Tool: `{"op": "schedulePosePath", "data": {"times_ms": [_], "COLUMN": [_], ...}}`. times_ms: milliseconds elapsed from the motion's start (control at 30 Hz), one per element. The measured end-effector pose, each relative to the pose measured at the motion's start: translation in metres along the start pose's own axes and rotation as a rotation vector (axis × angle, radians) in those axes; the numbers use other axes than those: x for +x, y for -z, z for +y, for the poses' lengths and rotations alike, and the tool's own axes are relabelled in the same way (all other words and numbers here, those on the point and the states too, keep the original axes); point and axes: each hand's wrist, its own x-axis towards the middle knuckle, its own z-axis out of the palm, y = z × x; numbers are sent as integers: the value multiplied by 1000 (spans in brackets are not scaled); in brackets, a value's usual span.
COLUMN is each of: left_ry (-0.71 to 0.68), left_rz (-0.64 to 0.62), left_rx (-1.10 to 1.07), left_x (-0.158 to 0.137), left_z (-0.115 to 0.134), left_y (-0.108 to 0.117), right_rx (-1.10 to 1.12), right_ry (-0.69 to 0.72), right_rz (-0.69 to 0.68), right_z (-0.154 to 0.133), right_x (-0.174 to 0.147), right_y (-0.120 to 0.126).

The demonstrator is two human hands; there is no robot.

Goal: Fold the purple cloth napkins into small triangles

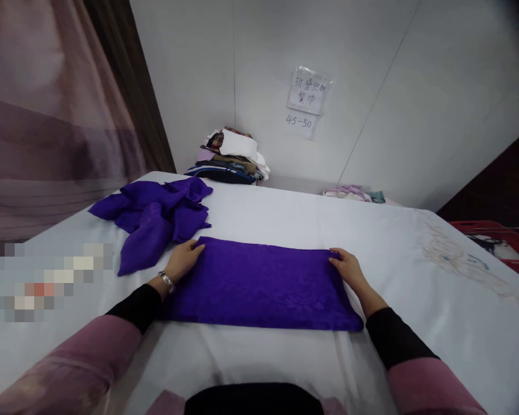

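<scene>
A purple cloth napkin [263, 285] with a faint woven pattern lies on the white-covered table as a wide folded rectangle, its long sides running left to right. My left hand [183, 263], with a silver bracelet at the wrist, pinches its far left corner. At the far right corner, my right hand [348, 268] grips the edge between thumb and fingers. Beyond my left hand is a loose, crumpled heap of purple cloths [155, 213].
The white tablecloth [277, 210] covers the table. Folded clothes [229, 155] are stacked by the wall, with more fabric [350, 193] behind the far edge. Handwritten paper signs [307, 92] hang on the wall. A red basket [493, 227] stands at right, a curtain [47, 115] at left.
</scene>
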Motion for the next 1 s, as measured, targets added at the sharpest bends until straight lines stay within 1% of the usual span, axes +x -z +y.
{"op": "schedulePosePath", "data": {"times_ms": [100, 300, 467, 567, 633, 867, 1000], "left_ry": [-16, 12, 30, 19, 7, 8, 13], "left_rz": [25, 63, 41, 28, 26, -14, -10], "left_rx": [86, 168, 291, 321, 327, 308, 310], "left_x": [-1, 0, 2, 1, 2, 10, 13], "left_z": [-1, -2, 1, 2, 2, -2, -3], "left_y": [-2, -7, -10, -10, -9, -4, -3], "right_rx": [-34, -98, -231, -279, -271, -132, -135], "right_ry": [13, 51, 21, 13, 15, 17, 0], "right_rz": [28, 64, 25, 32, 42, 65, 47], "right_z": [3, 0, 0, 3, 4, 6, 7], "right_x": [2, 5, 8, 7, 5, -4, -4], "right_y": [0, -1, -4, -5, -4, 0, 0]}}
